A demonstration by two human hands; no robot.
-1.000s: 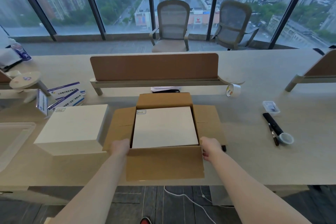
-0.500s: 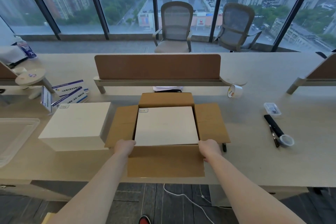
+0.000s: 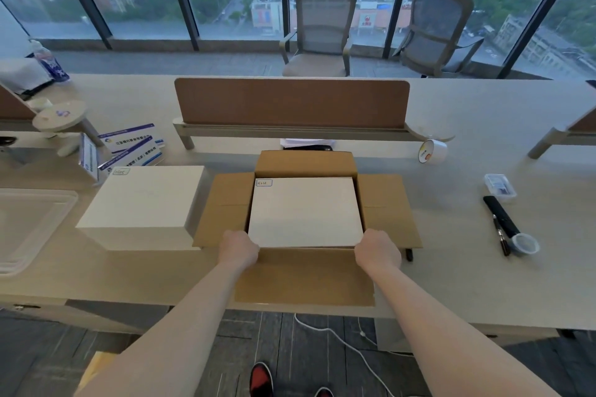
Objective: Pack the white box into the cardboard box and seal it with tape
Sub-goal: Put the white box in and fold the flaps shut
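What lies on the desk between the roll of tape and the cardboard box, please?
In the head view, nothing lies there: the stretch of desk between the roll of tape and the cardboard box, whose right flap reaches toward it, is bare.

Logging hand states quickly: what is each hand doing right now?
Left hand: curled at the white box's near-left corner; grip cannot be told.
Right hand: curled at its near-right corner; likewise unclear.

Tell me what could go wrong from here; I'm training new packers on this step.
The left hand and right hand sit at the near corners of the white box, so fingers may get pinched against the cardboard box. The tape roll stands on edge and could roll away.
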